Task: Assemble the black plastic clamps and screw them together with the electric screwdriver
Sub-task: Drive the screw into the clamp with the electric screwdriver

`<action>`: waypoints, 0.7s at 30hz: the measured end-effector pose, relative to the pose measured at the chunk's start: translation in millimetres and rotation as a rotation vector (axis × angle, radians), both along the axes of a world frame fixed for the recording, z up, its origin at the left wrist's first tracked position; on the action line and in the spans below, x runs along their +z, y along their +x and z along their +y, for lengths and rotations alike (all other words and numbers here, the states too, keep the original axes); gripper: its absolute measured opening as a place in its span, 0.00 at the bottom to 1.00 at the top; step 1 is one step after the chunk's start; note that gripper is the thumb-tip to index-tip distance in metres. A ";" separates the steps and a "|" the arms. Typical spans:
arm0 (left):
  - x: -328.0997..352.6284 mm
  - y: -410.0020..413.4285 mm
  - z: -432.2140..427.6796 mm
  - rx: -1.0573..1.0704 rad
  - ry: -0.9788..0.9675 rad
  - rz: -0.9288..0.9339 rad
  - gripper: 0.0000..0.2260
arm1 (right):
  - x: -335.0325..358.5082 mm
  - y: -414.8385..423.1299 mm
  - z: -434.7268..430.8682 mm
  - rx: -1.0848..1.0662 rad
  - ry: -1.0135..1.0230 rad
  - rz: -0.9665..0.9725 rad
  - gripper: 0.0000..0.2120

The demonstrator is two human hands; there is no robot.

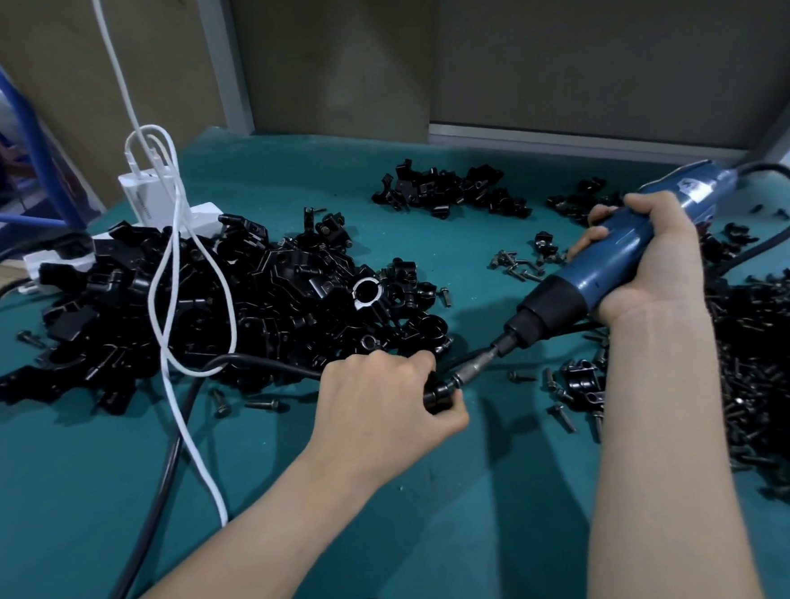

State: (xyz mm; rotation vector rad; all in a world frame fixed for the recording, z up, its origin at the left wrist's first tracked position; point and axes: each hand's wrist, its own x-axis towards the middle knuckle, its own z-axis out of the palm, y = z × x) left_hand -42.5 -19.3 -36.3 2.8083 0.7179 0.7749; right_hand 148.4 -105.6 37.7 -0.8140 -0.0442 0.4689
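My left hand grips a black plastic clamp just above the teal mat, with most of the clamp hidden by my fingers. My right hand grips the blue electric screwdriver, which slants down to the left. Its metal bit meets a screw at the clamp's right side. A large heap of black clamps lies to the left of my left hand. Dark screws are heaped at the right.
White cables and a black cord cross the left heap and the teal mat. A white power strip with a charger stands at the back left. Smaller clamp piles lie at the back. Loose screws are scattered on the mat.
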 end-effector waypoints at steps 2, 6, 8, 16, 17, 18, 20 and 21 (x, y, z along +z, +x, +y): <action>-0.6 -0.2 -1.9 0.002 -0.007 -0.013 0.13 | 1.0 -0.2 0.7 -0.019 -0.041 0.009 0.07; 2.6 -0.3 -2.6 0.029 -0.052 -0.109 0.14 | 0.5 -0.5 2.2 -0.070 -0.083 0.047 0.07; 3.2 -0.7 -2.7 0.013 -0.036 -0.111 0.14 | -0.6 -0.9 2.5 -0.074 -0.103 0.055 0.07; -0.1 0.1 -1.8 0.022 -0.153 -0.106 0.15 | -3.3 1.4 4.2 -0.103 -0.114 0.125 0.07; -1.3 0.6 -3.6 0.031 -0.221 -0.111 0.17 | -3.5 2.0 3.5 -0.092 -0.091 0.138 0.07; -3.1 1.8 -5.3 0.035 -0.261 -0.110 0.18 | -4.0 2.6 3.0 -0.080 -0.073 0.146 0.07; -4.6 3.3 -6.1 0.031 -0.292 -0.105 0.19 | -4.4 3.3 1.8 -0.069 -0.046 0.153 0.07; -4.9 3.3 -5.6 0.025 -0.305 -0.103 0.19 | -4.7 3.7 1.4 -0.069 -0.035 0.155 0.07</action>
